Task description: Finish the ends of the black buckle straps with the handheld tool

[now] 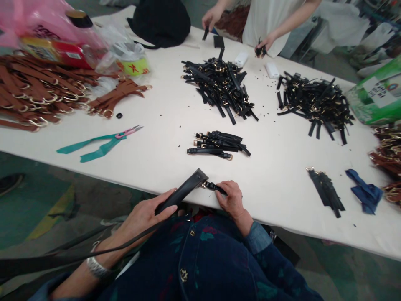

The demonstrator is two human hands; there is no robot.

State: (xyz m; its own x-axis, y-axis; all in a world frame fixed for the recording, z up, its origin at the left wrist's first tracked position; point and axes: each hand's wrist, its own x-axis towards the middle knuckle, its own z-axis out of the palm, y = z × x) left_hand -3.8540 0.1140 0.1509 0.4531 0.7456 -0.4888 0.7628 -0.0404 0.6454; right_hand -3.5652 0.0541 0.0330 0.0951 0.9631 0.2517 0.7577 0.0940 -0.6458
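Observation:
My left hand grips a long black strap near its cut end, with the rest of the strap trailing off to the lower left. My right hand rests at the white table's near edge, pinching a short black buckle strap whose gold buckle meets the long strap's tip. A small stack of finished black buckle straps lies just beyond my hands.
Two big heaps of black buckle straps lie mid-table. Brown straps pile at the left; pink snips on teal ribbon lie nearby. Another person's hands work at the far edge. A blue cloth sits right.

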